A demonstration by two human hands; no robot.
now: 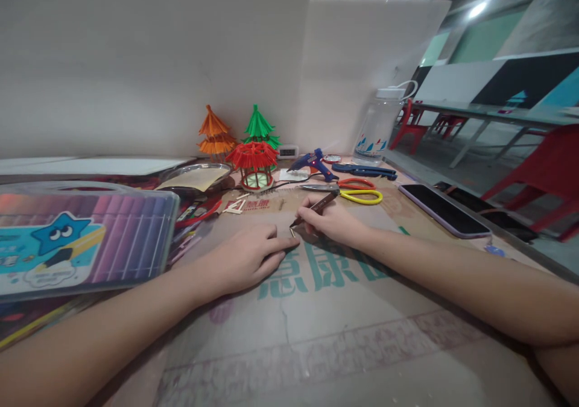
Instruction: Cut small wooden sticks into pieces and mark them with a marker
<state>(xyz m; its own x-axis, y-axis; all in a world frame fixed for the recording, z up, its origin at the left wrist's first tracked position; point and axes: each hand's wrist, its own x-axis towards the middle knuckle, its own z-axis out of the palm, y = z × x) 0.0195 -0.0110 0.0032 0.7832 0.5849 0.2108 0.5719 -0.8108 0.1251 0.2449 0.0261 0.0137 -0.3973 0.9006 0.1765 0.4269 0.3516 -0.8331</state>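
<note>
Brown marker point(324, 201) sits pinched in the right hand point(325, 219); the left hand point(244, 254) lies unclenched, index finger point(282, 243) outstretched.

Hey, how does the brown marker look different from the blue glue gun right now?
The brown marker is straight and dark, while the blue glue gun has a handle angled off its body. The marker is held in the right hand; no hand touches the glue gun, which lies farther back. Both point their tips toward the picture's left.
</note>
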